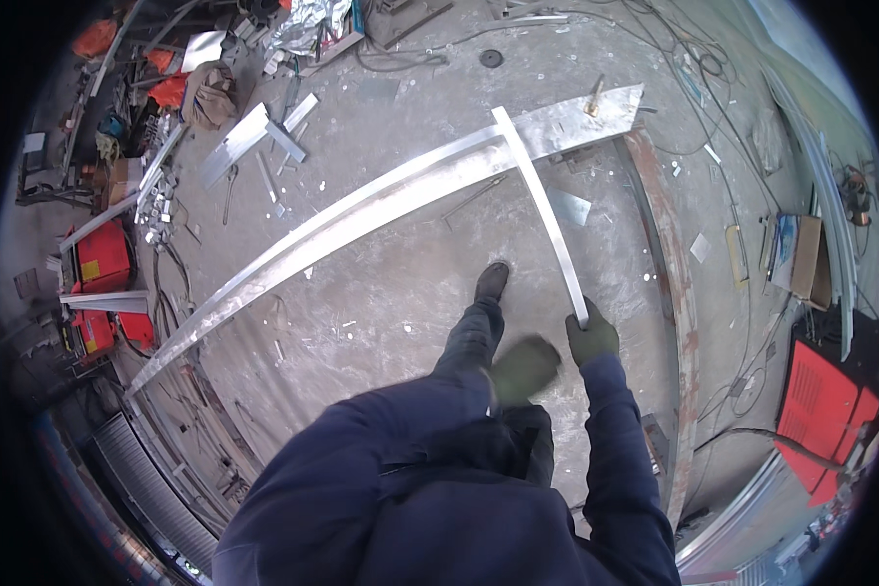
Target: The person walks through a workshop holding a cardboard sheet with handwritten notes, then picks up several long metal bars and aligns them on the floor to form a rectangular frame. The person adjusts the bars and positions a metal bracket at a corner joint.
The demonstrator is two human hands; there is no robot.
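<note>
My right hand (593, 335), in a dark green glove, is closed around the near end of a pale metal bar (542, 210). From there the bar runs up and away to the left. Its far end meets or overlaps a long thin metal strip (361, 200); I cannot tell whether the two are joined. Beneath them a wide silvery beam (391, 215) stretches from lower left to upper right. My left hand (527, 371), gloved alike, is in front of my body and smeared by motion, so its fingers do not show clearly. Near the beam's right end sits a small brass-coloured tool (593, 101).
A rusty steel beam (666, 244) runs along my right. Red machines stand at the left (103, 259) and right (820, 420). Metal offcuts (249, 137) and hoses (405, 61) lie on the concrete floor (361, 313). A cardboard box (809, 259) stands at the right.
</note>
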